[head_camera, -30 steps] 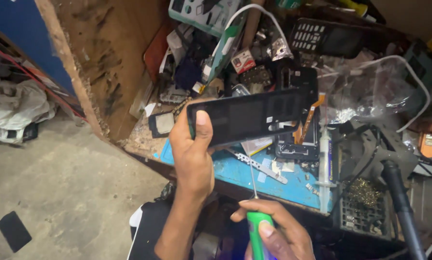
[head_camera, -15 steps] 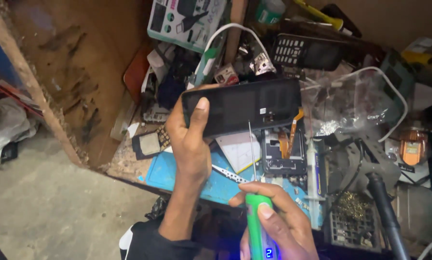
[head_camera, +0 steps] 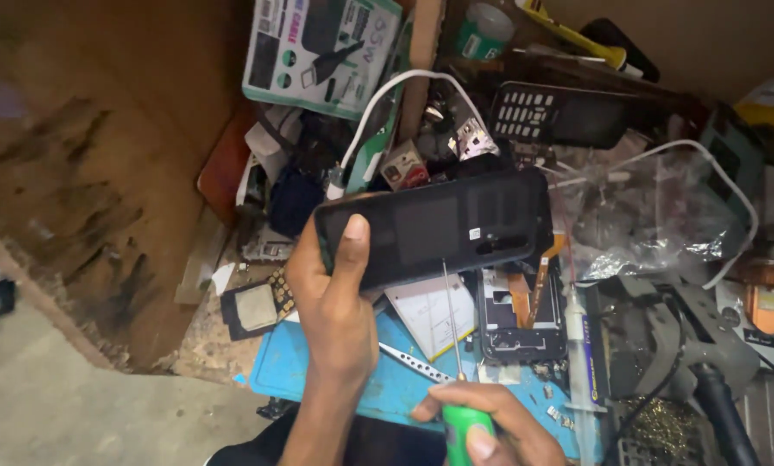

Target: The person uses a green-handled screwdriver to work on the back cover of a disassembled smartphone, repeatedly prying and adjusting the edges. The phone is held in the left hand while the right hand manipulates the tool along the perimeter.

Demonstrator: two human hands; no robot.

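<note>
Black phone point(head_camera: 439, 226) clamped in left hand point(head_camera: 335, 302) above blue mat point(head_camera: 387, 380), right hand point(head_camera: 490, 423) closed on green-handled screwdriver point(head_camera: 465, 423), tip at phone's lower edge.

The left hand point(head_camera: 335, 306) grips a black phone point(head_camera: 434, 226) at its left end, thumb across its face, above a cluttered counter point(head_camera: 318, 371) with a blue mat. The right hand point(head_camera: 482, 423) holds a green-handled screwdriver point(head_camera: 465, 427), its thin shaft reaching up to the phone's lower edge
</note>
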